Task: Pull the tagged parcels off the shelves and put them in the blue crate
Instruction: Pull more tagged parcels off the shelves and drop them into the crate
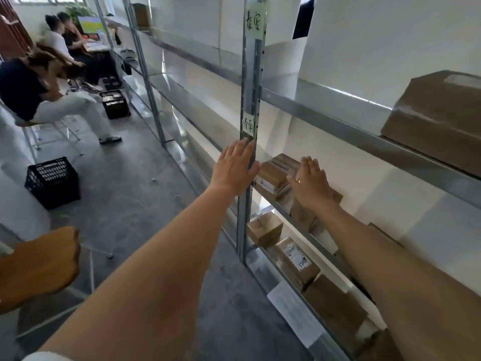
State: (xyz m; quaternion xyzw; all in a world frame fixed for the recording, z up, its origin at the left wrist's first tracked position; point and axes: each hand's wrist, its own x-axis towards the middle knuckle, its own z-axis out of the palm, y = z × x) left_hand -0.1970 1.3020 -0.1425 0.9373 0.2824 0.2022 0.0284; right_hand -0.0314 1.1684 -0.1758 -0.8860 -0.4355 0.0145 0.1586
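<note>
The left hand (235, 168) lies flat, fingers straight, against the steel shelf upright (251, 100). The right hand (311, 182) rests with fingers relaxed on brown parcels (273, 173) at the shelf (299, 217) edge. Behind the left fingers the grey floor (145, 194) lies open, with a black crate (53, 182).

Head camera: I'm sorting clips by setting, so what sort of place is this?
Probably a parcel sorting or storage room: long metal shelves holding brown parcels, handwritten labels on the uprights, and black crates on the floor.
</note>
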